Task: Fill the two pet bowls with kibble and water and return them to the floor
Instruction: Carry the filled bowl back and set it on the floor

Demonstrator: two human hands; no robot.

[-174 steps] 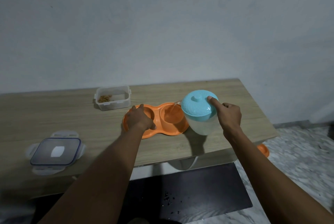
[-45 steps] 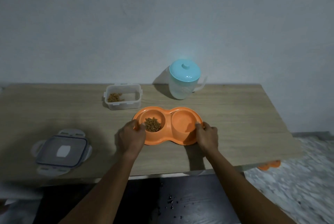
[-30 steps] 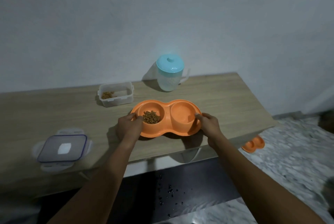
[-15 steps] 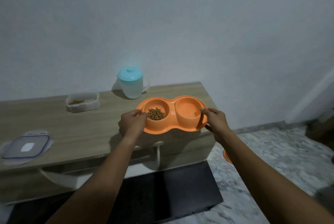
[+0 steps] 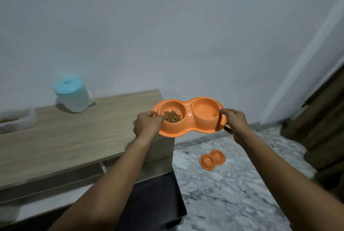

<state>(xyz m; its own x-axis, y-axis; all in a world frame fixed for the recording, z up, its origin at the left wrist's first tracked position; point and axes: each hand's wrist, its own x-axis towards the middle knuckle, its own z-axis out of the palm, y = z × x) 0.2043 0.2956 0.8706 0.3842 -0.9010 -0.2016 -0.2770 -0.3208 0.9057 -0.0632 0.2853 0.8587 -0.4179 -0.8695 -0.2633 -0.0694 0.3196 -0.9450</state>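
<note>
I hold an orange double pet bowl in the air past the table's right end. My left hand grips its left rim and my right hand grips its right rim. Brown kibble lies in the left cup; the right cup looks wet, its water hard to see. A second orange double bowl sits on the marble floor below, with nothing visible in it.
The wooden table is at the left with a water jug with a blue lid and a clear kibble container. A black panel lies by the table's foot. A brown curtain hangs at the right.
Both hands lifted the filled double bowl off the table and carried it right, beyond the table's end. The view swung right, so the floor bowl now shows fully.
</note>
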